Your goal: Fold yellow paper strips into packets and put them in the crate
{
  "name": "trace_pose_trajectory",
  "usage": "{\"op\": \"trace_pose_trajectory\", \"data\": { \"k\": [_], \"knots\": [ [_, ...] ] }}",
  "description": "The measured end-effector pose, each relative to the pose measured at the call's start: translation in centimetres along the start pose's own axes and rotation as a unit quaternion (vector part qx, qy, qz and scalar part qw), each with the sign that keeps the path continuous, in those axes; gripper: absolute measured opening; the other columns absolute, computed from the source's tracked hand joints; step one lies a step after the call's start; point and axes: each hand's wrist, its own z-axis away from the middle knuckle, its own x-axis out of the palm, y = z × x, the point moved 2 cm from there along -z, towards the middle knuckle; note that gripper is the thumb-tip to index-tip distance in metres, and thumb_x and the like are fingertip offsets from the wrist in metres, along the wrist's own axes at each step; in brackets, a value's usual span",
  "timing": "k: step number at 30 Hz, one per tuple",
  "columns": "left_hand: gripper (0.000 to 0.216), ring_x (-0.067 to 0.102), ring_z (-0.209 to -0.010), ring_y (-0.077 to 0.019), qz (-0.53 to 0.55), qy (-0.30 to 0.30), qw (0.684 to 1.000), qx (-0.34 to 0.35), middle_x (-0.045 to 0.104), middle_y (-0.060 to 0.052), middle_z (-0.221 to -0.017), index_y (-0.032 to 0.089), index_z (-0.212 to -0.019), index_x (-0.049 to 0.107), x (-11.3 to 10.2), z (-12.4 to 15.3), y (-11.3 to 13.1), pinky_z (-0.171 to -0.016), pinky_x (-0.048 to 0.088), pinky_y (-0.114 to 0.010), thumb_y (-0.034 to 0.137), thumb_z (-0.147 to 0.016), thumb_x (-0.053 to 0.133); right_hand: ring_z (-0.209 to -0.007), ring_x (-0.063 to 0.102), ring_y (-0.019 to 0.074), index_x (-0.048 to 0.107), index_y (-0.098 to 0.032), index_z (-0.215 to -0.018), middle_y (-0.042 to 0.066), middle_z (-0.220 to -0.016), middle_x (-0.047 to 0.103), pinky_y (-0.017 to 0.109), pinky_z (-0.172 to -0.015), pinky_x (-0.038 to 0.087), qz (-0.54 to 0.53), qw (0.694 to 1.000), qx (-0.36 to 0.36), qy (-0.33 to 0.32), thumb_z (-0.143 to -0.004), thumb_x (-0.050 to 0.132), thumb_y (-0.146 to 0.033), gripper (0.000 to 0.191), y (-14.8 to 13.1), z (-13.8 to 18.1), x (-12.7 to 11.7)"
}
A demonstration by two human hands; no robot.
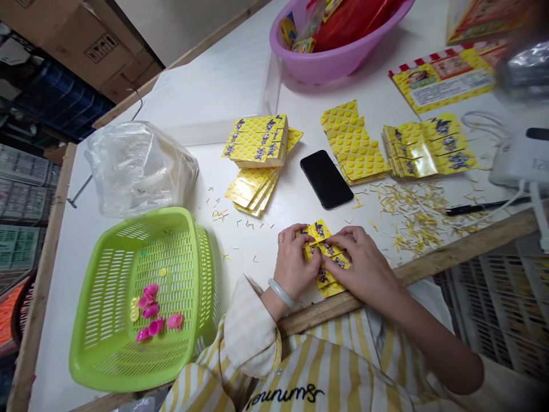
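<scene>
Near the table's front edge, a yellow printed card sheet (326, 252) with small dark cartoon figures lies between my hands. My left hand (295, 257), with a ring and a pale bangle, pinches its left side. On its right side, my right hand (362, 260) grips with thumb and fingers. The fingertips partly cover the sheet. Beyond my hands lies a black phone (326, 179). Stacks of similar yellow cards stand farther back: a thick stack (257, 140), a fanned pile (253, 191), a stepped pile (354, 143) and a folded pile (429, 149).
A green basket (193, 229) with small pink and yellow pieces stands left, before a clear plastic bag (137, 166). A purple basin (330, 68) sits at the back. Paper scraps (412, 214), a pen (484, 206) and a white device with cables (521, 157) lie right.
</scene>
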Motion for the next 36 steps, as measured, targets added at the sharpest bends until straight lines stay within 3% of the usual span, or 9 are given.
{"op": "trace_pose_trajectory", "data": {
  "k": [6,11,13,16,23,26,28,31,36],
  "knots": [
    [0.023,0.044,-0.117,-0.0232,0.000,-0.052,0.997,0.057,0.052,-0.010,-0.124,0.019,-0.101,0.058,-0.4,0.2,-1.5,-0.101,0.038,-0.045,0.009,-0.080,0.058,-0.096,0.055,0.0254,0.063,-0.019,-0.099,0.010,-0.105,0.050,0.042,-0.084,0.051,-0.039,0.999,-0.025,-0.023,-0.081,0.057,-0.031,0.022,1.0,0.0,-0.4],
    [0.022,0.035,-0.123,-0.0255,-0.059,-0.067,0.985,0.147,0.048,-0.011,-0.129,0.020,-0.108,0.058,-0.9,0.2,-2.4,-0.105,0.034,-0.048,0.017,-0.088,0.051,-0.074,0.057,0.0146,0.055,-0.021,-0.111,0.007,-0.102,0.051,0.025,-0.054,0.051,-0.141,0.987,-0.020,-0.077,-0.084,0.053,-0.028,0.028,2.7,-1.3,-1.5],
    [0.021,0.037,-0.120,-0.0258,-0.087,-0.063,0.983,0.151,0.046,-0.010,-0.129,0.021,-0.108,0.059,-1.0,0.2,-2.4,-0.104,0.035,-0.048,0.020,-0.088,0.052,-0.070,0.056,0.0128,0.055,-0.024,-0.117,0.006,-0.105,0.048,0.026,-0.055,0.051,-0.119,0.988,-0.043,-0.094,-0.084,0.052,-0.025,0.033,2.8,-2.1,-1.5],
    [0.021,0.039,-0.116,-0.0256,-0.103,-0.053,0.982,0.148,0.046,-0.011,-0.125,0.021,-0.107,0.062,-1.1,0.2,-2.3,-0.101,0.036,-0.047,0.025,-0.088,0.054,-0.070,0.056,0.0125,0.063,-0.024,-0.108,0.005,-0.104,0.046,0.028,-0.062,0.051,-0.054,0.988,-0.082,-0.118,-0.085,0.052,-0.023,0.026,2.7,-3.2,-1.0],
    [0.015,0.048,-0.104,-0.0230,-0.064,-0.093,0.988,0.105,0.057,-0.007,-0.107,0.021,-0.098,0.065,-1.0,-1.1,-2.4,-0.092,0.041,-0.041,0.027,-0.084,0.061,-0.079,0.058,0.0155,0.066,-0.025,-0.101,0.004,-0.101,0.047,0.028,-0.065,0.050,0.012,0.992,-0.056,-0.114,-0.080,0.059,-0.025,0.022,2.2,-4.1,-0.4],
    [0.017,0.050,-0.101,-0.0238,-0.066,-0.115,0.987,0.086,0.059,-0.006,-0.105,0.022,-0.097,0.062,-1.7,-1.5,-1.9,-0.090,0.042,-0.042,0.026,-0.080,0.064,-0.093,0.058,0.0225,0.060,-0.021,-0.113,0.008,-0.106,0.048,0.034,-0.076,0.052,0.040,0.992,-0.072,-0.099,-0.081,0.056,-0.023,0.032,1.3,-3.2,-1.0],
    [0.023,0.052,-0.101,-0.0233,-0.054,-0.118,0.988,0.084,0.059,-0.007,-0.105,0.021,-0.102,0.058,-2.6,-1.1,-1.3,-0.090,0.042,-0.042,0.023,-0.079,0.061,-0.106,0.053,0.0279,0.052,-0.016,-0.123,0.013,-0.113,0.048,0.040,-0.087,0.049,0.059,0.993,-0.098,-0.041,-0.083,0.054,-0.024,0.041,0.5,-1.8,-1.9],
    [0.025,0.051,-0.109,-0.0233,-0.030,-0.090,0.987,0.127,0.057,-0.009,-0.114,0.021,-0.104,0.055,-3.6,0.1,-0.5,-0.096,0.040,-0.043,0.020,-0.079,0.058,-0.104,0.051,0.0294,0.055,-0.015,-0.114,0.015,-0.109,0.051,0.042,-0.088,0.046,0.070,0.989,-0.130,0.029,-0.084,0.052,-0.025,0.032,-0.2,1.0,-2.8],
    [0.021,0.052,-0.106,-0.0224,-0.051,-0.099,0.978,0.179,0.060,-0.009,-0.106,0.021,-0.106,0.058,-2.2,2.2,-0.2,-0.093,0.043,-0.042,0.025,-0.086,0.055,-0.083,0.054,0.0233,0.063,-0.019,-0.100,0.010,-0.093,0.054,0.037,-0.073,0.048,0.079,0.988,-0.129,-0.043,-0.088,0.048,-0.023,0.020,0.8,3.4,-1.5]
  ]
}}
